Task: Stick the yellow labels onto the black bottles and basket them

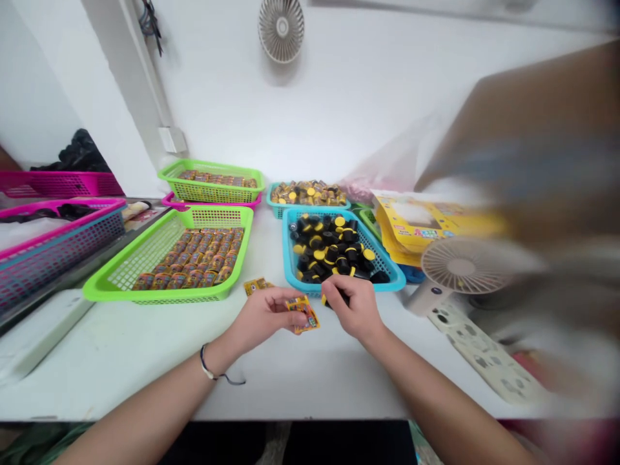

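Observation:
Pinched between the thumb and fingers of my left hand [264,314] is a small yellow printed label [310,314]. My right hand [357,306] is closed around a small black cylinder with a yellow end [324,300], mostly hidden by the fingers. Both hands are above the white table, a short gap apart. More yellow labels [256,285] lie behind my left hand. Just beyond my right hand stands a blue basket [289,255] of black pieces with yellow ends. To the left, a green basket [113,294] holds rows of small containers wrapped in printed yellow labels.
At the back are another green basket [213,191] and a smaller blue basket [277,210] of labelled pieces. Yellow printed packaging [404,236], a small fan [460,266] and a patterned phone-like object [489,355] lie right. Pink-rimmed baskets [104,205] stand far left.

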Available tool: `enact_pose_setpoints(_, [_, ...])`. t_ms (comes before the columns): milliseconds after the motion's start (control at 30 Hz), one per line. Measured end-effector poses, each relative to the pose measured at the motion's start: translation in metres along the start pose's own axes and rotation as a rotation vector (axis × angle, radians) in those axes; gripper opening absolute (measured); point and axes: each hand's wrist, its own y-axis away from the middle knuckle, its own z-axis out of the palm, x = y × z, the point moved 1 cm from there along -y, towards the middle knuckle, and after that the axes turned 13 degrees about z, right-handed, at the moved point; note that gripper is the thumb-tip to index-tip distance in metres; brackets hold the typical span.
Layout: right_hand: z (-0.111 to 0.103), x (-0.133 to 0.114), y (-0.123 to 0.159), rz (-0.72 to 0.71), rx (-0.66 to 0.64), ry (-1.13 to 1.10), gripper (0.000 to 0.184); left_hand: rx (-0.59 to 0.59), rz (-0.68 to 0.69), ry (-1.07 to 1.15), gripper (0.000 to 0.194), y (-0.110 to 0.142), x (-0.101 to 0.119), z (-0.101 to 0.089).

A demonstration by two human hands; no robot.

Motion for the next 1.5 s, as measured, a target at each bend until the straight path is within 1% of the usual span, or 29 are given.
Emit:
enact_pose_setpoints(67, [0.0, 0.001, -0.001, 0.027, -0.001, -0.047, 0.042, 0.017, 0.003, -0.019, 0.04, 0.0, 0.001, 0.0])
enact_pose_setpoints(133, [0.002, 0.004, -0.004, 0.081, -0.003, -0.14, 0.038, 0.052, 0.002, -0.041, 0.041, -0.001, 0.002, -0.001])
enact_pose_setpoints(200, [0.005, 0.007, -0.006, 0.172, 0.037, -0.263, 0.032, 0.069, 0.008, -0.067, 0.047, -0.001, 0.002, -0.002])
enact_pose_setpoints(267, [0.007, 0.01, -0.009, 0.25, 0.091, -0.359, 0.034, 0.068, 0.026, -0.091, 0.055, -0.002, 0.002, -0.003])
enact_pose_setpoints(300, [0.008, 0.01, -0.01, 0.271, 0.101, -0.398, 0.035, 0.061, 0.036, -0.103, 0.055, -0.003, 0.002, -0.004])
enact_pose_setpoints(367, [0.009, 0.009, -0.012, 0.288, 0.063, -0.489, 0.038, 0.046, 0.05, -0.124, 0.052, -0.004, 0.002, -0.005])
enact_pose_setpoints(467, [0.009, 0.007, -0.012, 0.314, -0.007, -0.697, 0.038, 0.031, 0.063, -0.137, 0.051, -0.003, 0.001, -0.007])
enact_pose_setpoints(533, [0.008, 0.005, -0.012, 0.323, -0.023, -0.817, 0.039, 0.035, 0.076, -0.133, 0.053, -0.002, 0.001, -0.008])
enact_pose_setpoints(600, [0.009, 0.004, -0.011, 0.31, -0.049, -0.866, 0.037, 0.035, 0.103, -0.125, 0.058, -0.001, 0.001, -0.008])
enact_pose_setpoints(733, [0.011, 0.002, -0.008, 0.289, -0.127, -0.842, 0.034, 0.031, 0.188, -0.124, 0.062, 0.001, 0.004, -0.007])
enact_pose_setpoints(867, [0.008, -0.001, -0.008, 0.271, -0.196, -0.768, 0.037, 0.102, 0.257, -0.188, 0.06, 0.004, 0.01, -0.008])
enact_pose_setpoints(967, [0.004, -0.001, -0.01, 0.251, -0.202, -0.682, 0.037, 0.134, 0.293, -0.243, 0.057, 0.007, 0.014, -0.009])
enact_pose_setpoints(1067, [0.001, 0.001, -0.012, 0.226, -0.212, -0.62, 0.038, 0.143, 0.296, -0.259, 0.057, 0.008, 0.016, -0.009])
enact_pose_setpoints(1167, [-0.002, 0.003, -0.013, 0.161, -0.213, -0.564, 0.037, 0.147, 0.264, -0.277, 0.057, 0.008, 0.017, -0.01])
enact_pose_setpoints(1267, [-0.005, 0.004, -0.013, 0.084, -0.222, -0.462, 0.031, 0.158, 0.289, -0.356, 0.051, 0.008, 0.019, -0.011])
enact_pose_setpoints(1333, [-0.007, 0.003, -0.013, 0.057, -0.242, -0.401, 0.029, 0.183, 0.315, -0.396, 0.044, 0.009, 0.02, -0.012])
enact_pose_setpoints(1433, [-0.007, 0.002, -0.012, 0.049, -0.263, -0.373, 0.028, 0.186, 0.359, -0.359, 0.036, 0.01, 0.019, -0.011])
enact_pose_setpoints(1500, [-0.005, 0.001, -0.011, 0.051, -0.263, -0.402, 0.026, 0.167, 0.432, -0.321, 0.032, 0.01, 0.018, -0.009])
